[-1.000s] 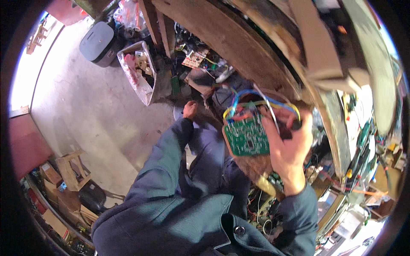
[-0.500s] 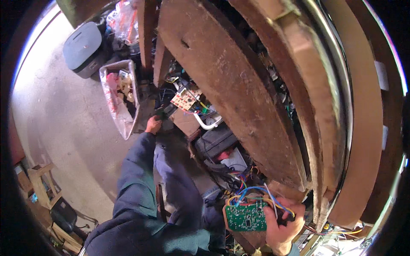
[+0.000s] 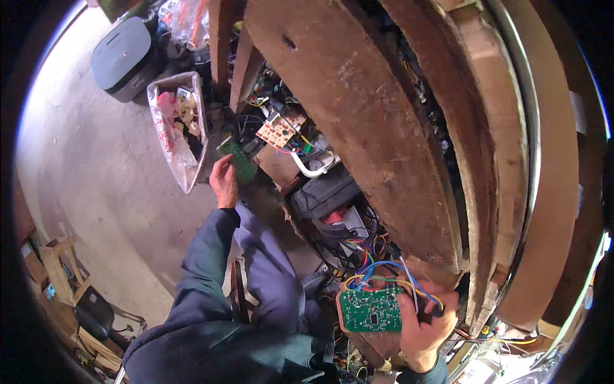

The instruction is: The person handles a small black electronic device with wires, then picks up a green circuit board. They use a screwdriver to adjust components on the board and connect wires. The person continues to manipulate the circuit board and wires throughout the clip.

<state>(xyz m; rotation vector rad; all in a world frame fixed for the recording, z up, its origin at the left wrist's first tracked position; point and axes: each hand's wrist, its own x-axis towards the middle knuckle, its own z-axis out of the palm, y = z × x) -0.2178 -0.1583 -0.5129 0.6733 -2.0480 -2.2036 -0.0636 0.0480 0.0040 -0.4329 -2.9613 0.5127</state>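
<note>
While my left hand reaches out at centre left, its fingers pinch a small green board beside the white bag of scraps. Low and right of centre, my right hand grips a larger green circuit board by its edge (coloured wires loop over the top), just under the brown wooden bench.
</note>
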